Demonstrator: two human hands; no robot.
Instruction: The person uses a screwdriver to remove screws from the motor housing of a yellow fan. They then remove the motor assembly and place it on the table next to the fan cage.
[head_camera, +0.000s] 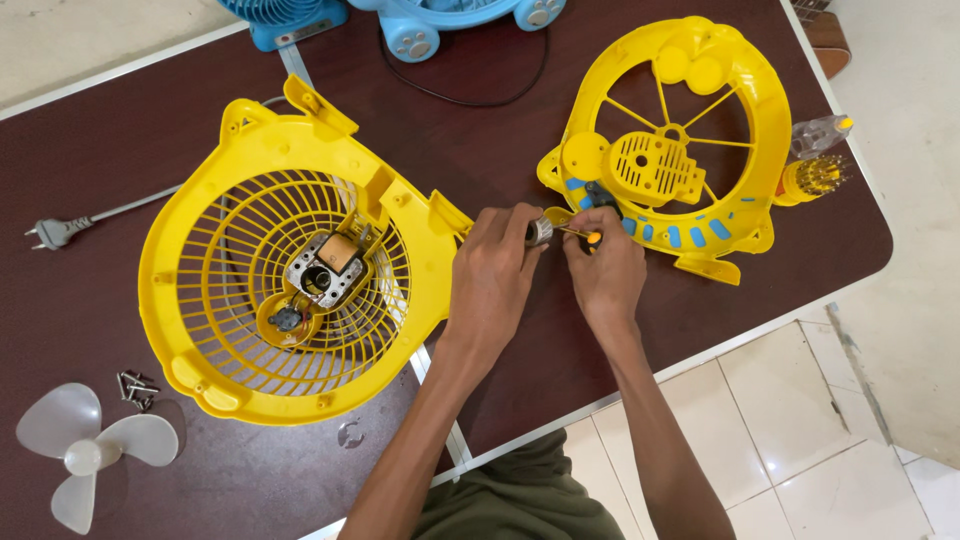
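Dark table (520, 380) | left hand (495, 270) pinches metal part (540, 231); right hand (605, 270) grips screwdriver (590, 238)

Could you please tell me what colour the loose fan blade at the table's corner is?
The fan blade is white, seen in the head view.

A small silver cylindrical part (540, 231) sits pinched at the left fingertips. A thin screwdriver (580, 235) with orange-black grip lies level from the right fingers, tip touching the part.
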